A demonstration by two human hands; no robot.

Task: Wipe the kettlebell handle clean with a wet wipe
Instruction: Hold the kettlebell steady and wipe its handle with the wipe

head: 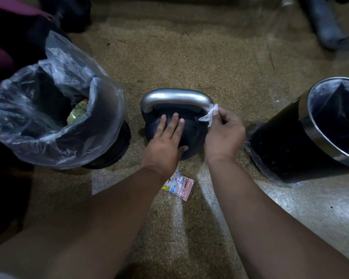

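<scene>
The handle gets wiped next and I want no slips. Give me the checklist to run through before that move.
1. Kettlebell steadied: left hand lies flat on its body, fingers straight. Ok.
2. Grip on the wet wipe: right hand pinches it between thumb and fingers. Ok.
3. Wipe in contact: it touches the right end of the handle. Ok.
4. Path along the handle: top bar and left end are bare, nothing lies over them. Ok.
5. Wipe damp and clean enough: cannot tell.
6. Place for the used wipe: lined bin stands open beside the kettlebell. Ok.
</scene>
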